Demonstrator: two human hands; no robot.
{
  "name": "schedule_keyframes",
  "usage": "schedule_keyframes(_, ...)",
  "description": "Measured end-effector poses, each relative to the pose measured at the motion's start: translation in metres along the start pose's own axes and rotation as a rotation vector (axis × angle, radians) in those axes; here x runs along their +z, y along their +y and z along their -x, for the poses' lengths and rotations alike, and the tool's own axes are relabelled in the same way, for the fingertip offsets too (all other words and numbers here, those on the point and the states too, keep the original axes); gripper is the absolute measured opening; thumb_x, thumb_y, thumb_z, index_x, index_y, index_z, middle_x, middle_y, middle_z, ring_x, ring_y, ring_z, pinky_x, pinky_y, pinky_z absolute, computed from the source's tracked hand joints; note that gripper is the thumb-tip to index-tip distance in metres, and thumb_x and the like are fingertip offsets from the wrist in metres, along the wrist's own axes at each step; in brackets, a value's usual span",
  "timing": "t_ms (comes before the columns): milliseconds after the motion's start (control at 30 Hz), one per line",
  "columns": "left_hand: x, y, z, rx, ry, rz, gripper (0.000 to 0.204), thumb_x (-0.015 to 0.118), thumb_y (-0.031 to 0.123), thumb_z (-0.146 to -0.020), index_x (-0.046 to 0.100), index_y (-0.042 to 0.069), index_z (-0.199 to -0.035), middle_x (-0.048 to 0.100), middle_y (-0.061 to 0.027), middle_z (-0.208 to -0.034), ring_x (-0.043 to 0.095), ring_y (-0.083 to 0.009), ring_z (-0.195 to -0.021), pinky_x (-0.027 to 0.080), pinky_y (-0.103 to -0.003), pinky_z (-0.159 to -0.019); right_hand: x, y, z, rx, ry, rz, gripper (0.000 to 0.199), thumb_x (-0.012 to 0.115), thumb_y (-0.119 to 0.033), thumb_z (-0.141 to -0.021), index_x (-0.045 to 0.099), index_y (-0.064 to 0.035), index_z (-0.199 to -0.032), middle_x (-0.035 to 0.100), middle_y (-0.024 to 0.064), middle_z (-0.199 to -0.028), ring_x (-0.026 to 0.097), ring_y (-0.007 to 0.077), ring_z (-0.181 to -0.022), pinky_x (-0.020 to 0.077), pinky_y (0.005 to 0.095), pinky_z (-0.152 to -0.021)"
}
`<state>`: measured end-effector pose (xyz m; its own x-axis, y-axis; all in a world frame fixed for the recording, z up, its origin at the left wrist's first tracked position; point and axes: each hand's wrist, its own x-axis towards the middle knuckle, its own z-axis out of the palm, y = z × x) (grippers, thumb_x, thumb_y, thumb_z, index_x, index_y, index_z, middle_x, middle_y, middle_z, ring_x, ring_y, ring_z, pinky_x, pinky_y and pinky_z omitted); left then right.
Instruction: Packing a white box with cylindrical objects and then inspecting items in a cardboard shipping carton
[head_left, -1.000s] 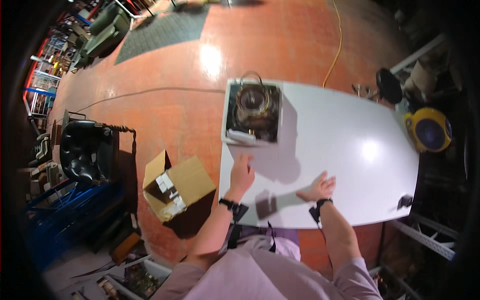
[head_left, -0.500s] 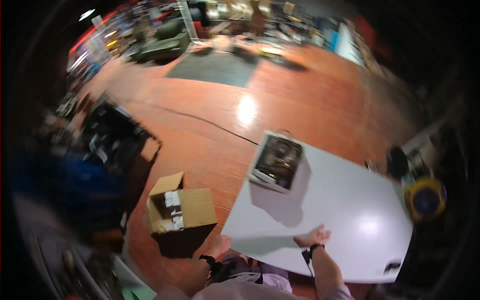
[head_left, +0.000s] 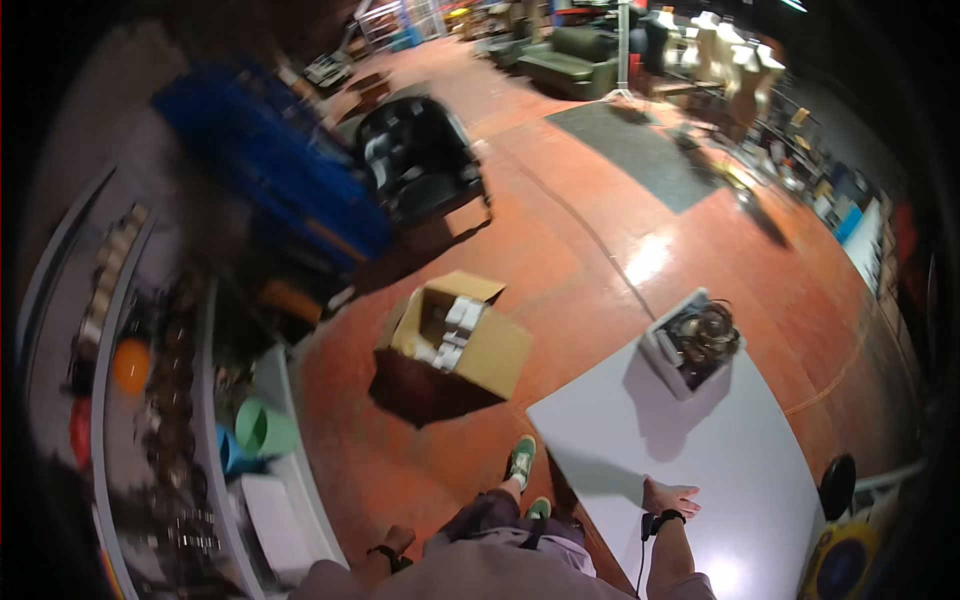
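My right hand (head_left: 670, 497) is open over the white table (head_left: 600, 410), fingers spread, holding nothing; a dark wristband with a cable sits on that wrist. Off the table to the left, low by my side, hangs my left hand (head_left: 398, 541), its fingers turned away and hard to make out. A pale open box (head_left: 655, 352) stands at the table's far end, filled with brownish, glassy-looking items (head_left: 708, 338) too blurred to name. On the floor to the left of the table is an open cardboard box (head_left: 490, 352) with white pieces inside.
Shelves (head_left: 215, 400) with rows of glassware line the left, a green bucket (head_left: 267, 428) among them. Beyond are a blue piece of furniture (head_left: 275, 160) and a black armchair (head_left: 415, 165). A cable (head_left: 575, 215) crosses the red floor. A yellow round object (head_left: 842, 562) stands at right.
My view has swung left, bringing the shelves and armchair in. My left hand has dropped from beside the table's corner to my side. The right hand stays over the table, fingers spread.
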<state>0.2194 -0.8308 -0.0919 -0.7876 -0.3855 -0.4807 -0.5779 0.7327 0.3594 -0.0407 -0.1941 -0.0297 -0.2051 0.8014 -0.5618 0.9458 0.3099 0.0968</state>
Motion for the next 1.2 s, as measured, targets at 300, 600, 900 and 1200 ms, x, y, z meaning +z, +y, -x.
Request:
schedule_keyframes(300,0.027,-0.081,0.132,-0.198,-0.155,0.019,0.027,0.057,0.021,-0.085,0.076,0.002,-0.090,0.073,-0.0235,-0.099,0.072,-0.0399,-0.087,0.055,-0.048,-0.082,0.057,0.047,-0.033,-0.190,0.391,0.093,0.126,0.077,-0.072,-0.071,0.011,-0.0159,-0.163,0.039,0.0297,-0.147,0.045,0.0443,-0.133,0.0447,0.0545,-0.104)
schedule_keyframes(600,0.053,-0.168,0.116,-0.419,-0.004,0.382,0.023,0.062,0.018,-0.085,0.071,-0.003,-0.081,0.069,-0.0251,-0.083,0.069,-0.0394,-0.076,0.052,-0.047,-0.070,0.113,0.042,0.111,-1.267,0.395,-0.008,0.064,0.040,-0.053,-0.106,0.072,0.0010,-0.117,0.072,0.0264,-0.112,0.070,0.0424,-0.103,0.0561,0.0513,-0.091)
schedule_keyframes(900,-0.009,-0.252,0.095,-0.266,0.442,0.236,0.021,0.058,0.015,-0.087,0.072,0.001,-0.079,0.071,-0.0219,-0.082,0.071,-0.0366,-0.075,0.055,-0.048,-0.069,0.237,-0.142,0.284,-1.399,-0.691,0.214,0.032,0.060,-0.007,-0.097,0.056,-0.0037,-0.129,0.063,0.0152,-0.119,0.067,0.0275,-0.100,0.0578,0.0394,-0.079)
schedule_keyframes(1200,-0.299,-0.205,-0.076,-0.156,1.247,1.236,0.024,0.050,0.011,-0.103,0.058,0.003,-0.124,0.054,-0.0169,-0.128,0.053,-0.0334,-0.123,0.042,-0.041,-0.107,0.367,-0.247,0.728,-2.167,-0.930,0.230,0.038,0.050,-0.012,-0.107,0.047,0.0002,-0.142,0.048,0.0114,-0.144,0.047,0.0229,-0.132,0.0420,0.0369,-0.109)
